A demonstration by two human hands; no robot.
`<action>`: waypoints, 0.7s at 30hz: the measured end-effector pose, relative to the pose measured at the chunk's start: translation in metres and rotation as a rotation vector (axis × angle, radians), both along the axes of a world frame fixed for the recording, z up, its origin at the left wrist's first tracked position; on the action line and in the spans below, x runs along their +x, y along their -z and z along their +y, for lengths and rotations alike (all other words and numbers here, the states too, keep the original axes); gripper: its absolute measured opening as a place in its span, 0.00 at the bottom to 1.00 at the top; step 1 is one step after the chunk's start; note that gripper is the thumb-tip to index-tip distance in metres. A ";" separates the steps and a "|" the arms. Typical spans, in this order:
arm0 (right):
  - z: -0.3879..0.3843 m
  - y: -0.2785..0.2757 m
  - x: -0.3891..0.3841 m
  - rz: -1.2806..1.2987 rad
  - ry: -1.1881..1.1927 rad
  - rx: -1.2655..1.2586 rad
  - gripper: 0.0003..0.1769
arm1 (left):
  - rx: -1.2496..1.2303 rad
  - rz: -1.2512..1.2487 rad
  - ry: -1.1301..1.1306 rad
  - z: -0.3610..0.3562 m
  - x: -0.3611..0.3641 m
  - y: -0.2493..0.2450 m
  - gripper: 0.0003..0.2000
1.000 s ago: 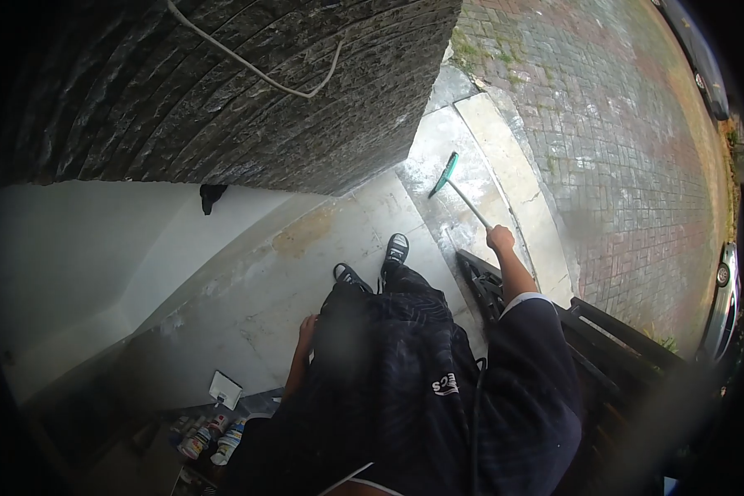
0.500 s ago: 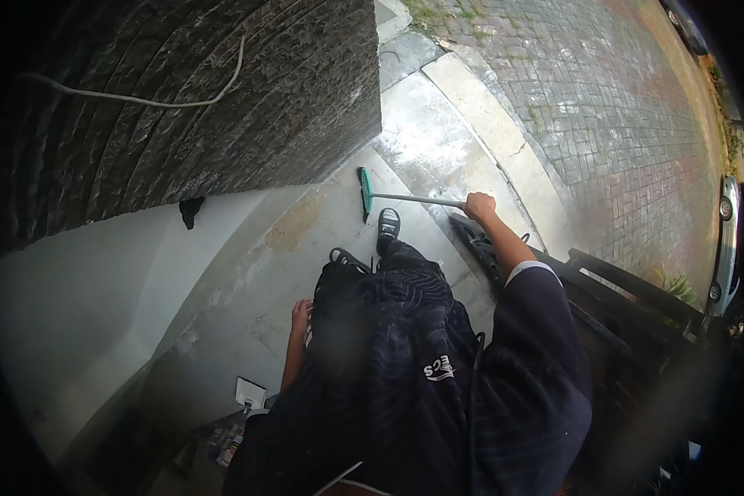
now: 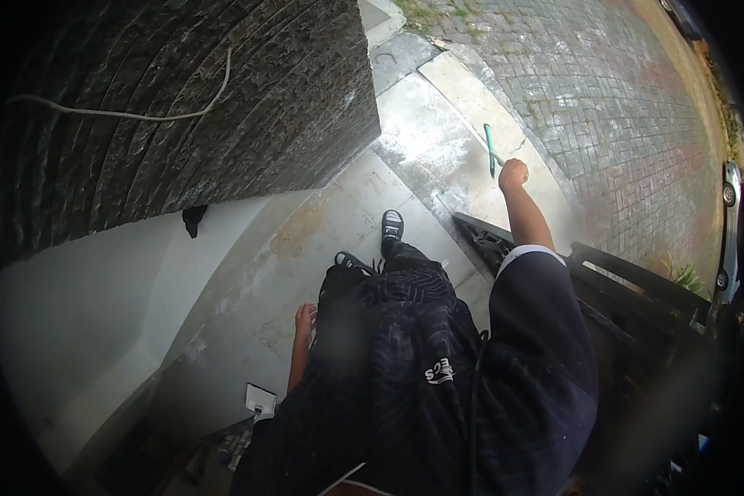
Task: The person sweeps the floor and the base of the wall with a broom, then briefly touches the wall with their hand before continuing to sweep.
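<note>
My right hand (image 3: pixel 514 173) is closed round the grey handle of a broom, arm stretched forward. Its narrow green head (image 3: pixel 490 150) shows just beyond my fist, over the pale concrete strip beside the brick paving. Most of the handle is foreshortened or hidden by the hand. My left hand (image 3: pixel 306 317) hangs beside my dark trousers (image 3: pixel 388 306), holding nothing, its fingers loosely extended and partly hidden by the leg.
A dark textured wall (image 3: pixel 248 107) with a loose cable (image 3: pixel 157 117) rises at left. The black gate (image 3: pixel 620 306) stands close on my right. Brick paving (image 3: pixel 587 107) lies beyond the concrete floor (image 3: pixel 306 248). A parked car (image 3: pixel 728 231) is at far right.
My right hand has swung the broom forward and to the right, from the floor by my shoes to the concrete strip near the paving. My left hand stays at my side.
</note>
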State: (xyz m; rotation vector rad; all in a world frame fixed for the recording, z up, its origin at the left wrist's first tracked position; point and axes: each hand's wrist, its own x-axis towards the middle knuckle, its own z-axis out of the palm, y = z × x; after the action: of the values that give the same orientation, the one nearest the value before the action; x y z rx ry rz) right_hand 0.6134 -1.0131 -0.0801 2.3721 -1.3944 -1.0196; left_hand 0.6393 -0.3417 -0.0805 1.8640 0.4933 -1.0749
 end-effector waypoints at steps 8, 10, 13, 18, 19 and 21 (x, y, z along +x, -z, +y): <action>0.044 -0.015 -0.025 -0.176 -0.142 0.141 0.08 | 0.018 -0.067 0.054 -0.027 0.007 -0.002 0.18; 0.077 -0.024 -0.028 -0.235 -0.066 0.296 0.10 | -0.028 -0.055 0.031 -0.030 0.010 -0.012 0.18; 0.138 0.005 -0.047 -0.248 0.060 0.581 0.12 | -0.024 -0.031 0.005 -0.034 0.018 -0.013 0.19; 0.234 0.026 -0.051 -0.340 -0.021 0.735 0.12 | -0.004 -0.022 0.001 -0.010 0.018 0.008 0.20; 0.245 0.025 -0.054 -0.406 0.078 0.693 0.12 | -0.036 -0.048 0.032 -0.004 0.016 0.009 0.20; 0.260 0.020 -0.069 -0.446 0.200 0.689 0.12 | -0.053 -0.060 0.090 0.012 0.011 0.008 0.19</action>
State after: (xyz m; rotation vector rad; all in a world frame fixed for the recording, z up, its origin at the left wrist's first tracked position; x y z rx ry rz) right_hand 0.5442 -0.7528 -0.1001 3.1624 -1.6508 -1.2265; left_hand 0.6507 -0.3296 -0.0882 1.8811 0.3462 -1.0775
